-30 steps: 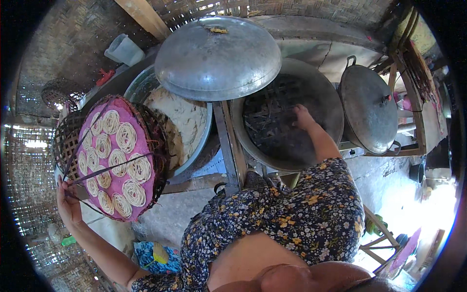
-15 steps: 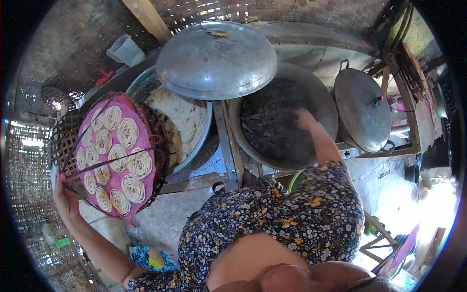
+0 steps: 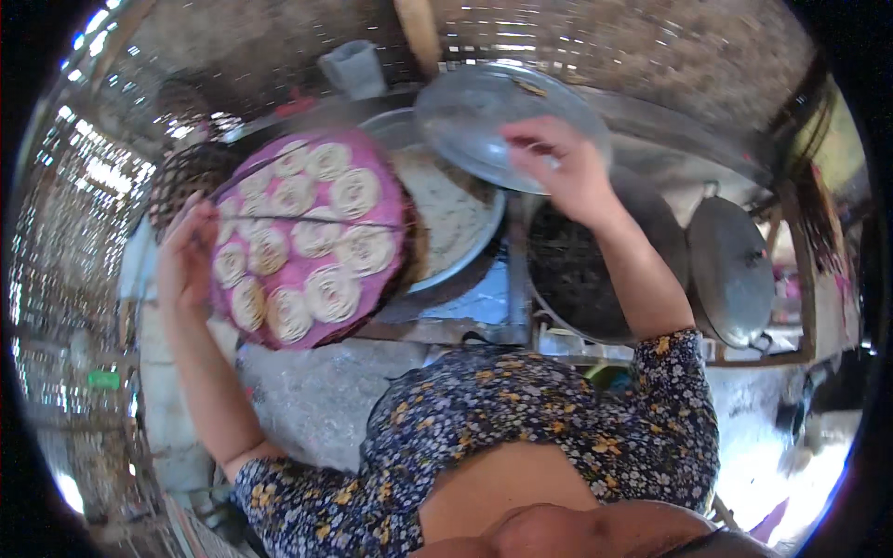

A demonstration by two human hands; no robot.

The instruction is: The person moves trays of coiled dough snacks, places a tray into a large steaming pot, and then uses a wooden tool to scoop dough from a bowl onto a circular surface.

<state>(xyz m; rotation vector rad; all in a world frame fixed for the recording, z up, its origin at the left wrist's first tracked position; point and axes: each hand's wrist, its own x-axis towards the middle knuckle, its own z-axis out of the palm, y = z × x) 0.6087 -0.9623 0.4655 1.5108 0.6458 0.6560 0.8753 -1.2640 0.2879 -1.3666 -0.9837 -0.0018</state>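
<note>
At the left, my left hand (image 3: 189,246) closes its fingers on a dark strap at the rim of a round tray. The tray is tilted, lined with pink cloth (image 3: 370,296), and carries several coiled nests of pale strands (image 3: 332,293). Two dark straps cross over it. My right hand (image 3: 563,172) is raised in front of a large domed metal lid (image 3: 456,121). Its fingers are blurred but look apart, with nothing visible in them. Behind the tray, the lid partly covers a wide basin (image 3: 493,237) holding a pale, lumpy mass.
Right of the basin is a big uncovered pot (image 3: 567,288) with a dark inside. Beyond it stands a lidded metal pot (image 3: 730,270). A pale plastic jug (image 3: 355,70) sits behind the basin, beside a woven wall. A wooden frame (image 3: 802,288) stands at the right.
My right hand has come up out of the dark pot and moved left to the front of the lid. My left hand still holds the tray. The whole view has shifted.
</note>
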